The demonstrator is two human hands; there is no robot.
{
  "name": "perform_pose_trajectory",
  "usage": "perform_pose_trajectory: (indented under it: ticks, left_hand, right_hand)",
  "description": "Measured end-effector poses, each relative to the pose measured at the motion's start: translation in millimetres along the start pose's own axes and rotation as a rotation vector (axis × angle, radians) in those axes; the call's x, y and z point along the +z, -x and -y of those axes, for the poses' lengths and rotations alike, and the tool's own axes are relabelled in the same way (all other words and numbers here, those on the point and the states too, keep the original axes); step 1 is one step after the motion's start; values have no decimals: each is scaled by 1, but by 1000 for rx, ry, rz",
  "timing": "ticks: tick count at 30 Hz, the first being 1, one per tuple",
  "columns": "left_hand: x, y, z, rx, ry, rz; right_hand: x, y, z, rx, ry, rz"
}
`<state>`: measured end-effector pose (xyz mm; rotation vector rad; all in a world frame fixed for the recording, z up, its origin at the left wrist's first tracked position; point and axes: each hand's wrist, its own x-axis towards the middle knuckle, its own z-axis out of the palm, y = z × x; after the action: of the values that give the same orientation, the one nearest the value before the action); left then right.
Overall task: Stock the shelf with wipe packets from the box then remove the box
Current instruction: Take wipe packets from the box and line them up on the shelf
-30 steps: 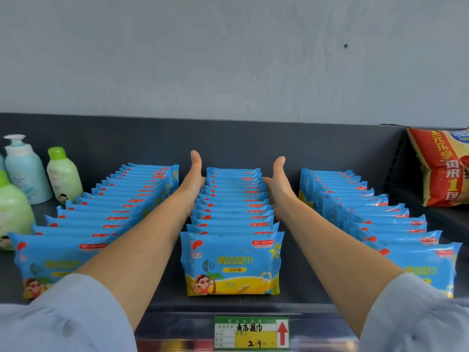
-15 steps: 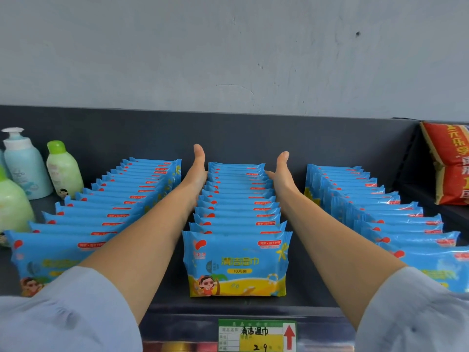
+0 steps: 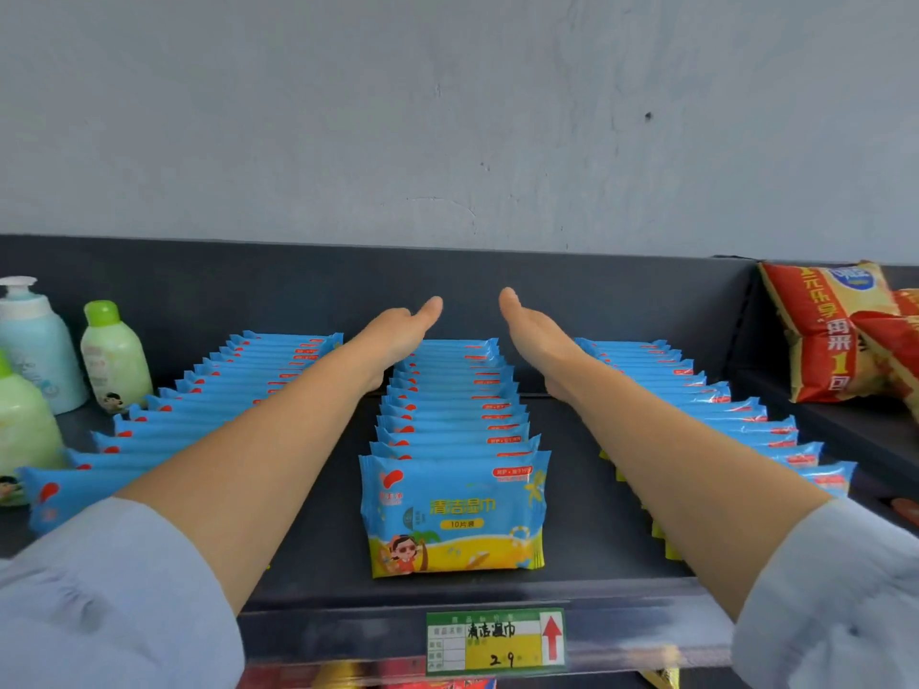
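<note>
**Blue wipe packets in three rows, both hands reaching to the back of the middle one**

Blue and yellow wipe packets stand upright, one behind another, in three rows on the dark shelf (image 3: 323,539). The middle row (image 3: 450,405) runs straight back from the shelf edge, and its front packet (image 3: 452,514) faces out with a cartoon child in sunglasses printed on it. The left row (image 3: 209,390) and the right row (image 3: 736,410) fan away on either side, each partly hidden by a forearm.

The person has both arms stretched out, with pale blue sleeves (image 3: 114,589) pushed up to the elbows. The left hand (image 3: 398,335) and the right hand (image 3: 534,335) are at the far end of the middle row, one on each side of it. Their palms face each other and the thumbs point up. Both hands look flat and relaxed and hold nothing. From here I cannot tell whether they touch the rearmost packets or hover just over them.

A pump bottle (image 3: 35,340) and two green-capped bottles (image 3: 114,355) stand at the left end of the shelf. Red snack bags (image 3: 825,330) lean at the right end. A green and yellow price label (image 3: 495,641) with a red arrow sits on the front rail just below the middle row.
</note>
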<state>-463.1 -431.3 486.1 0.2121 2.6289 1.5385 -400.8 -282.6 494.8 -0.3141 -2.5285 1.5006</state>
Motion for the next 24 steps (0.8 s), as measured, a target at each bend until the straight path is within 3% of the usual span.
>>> perform_pose_trajectory:
  ticks: [8, 20, 24]
  left_hand:
    - [3, 29, -27, 280, -488, 59]
    - [98, 104, -73, 509, -746, 289]
    - [146, 117, -72, 498, -798, 365]
  right_hand:
    - [-41, 29, 2, -277, 365, -28]
    - [-141, 80, -71, -268, 657, 129]
    - [-179, 91, -92, -267, 774, 255]
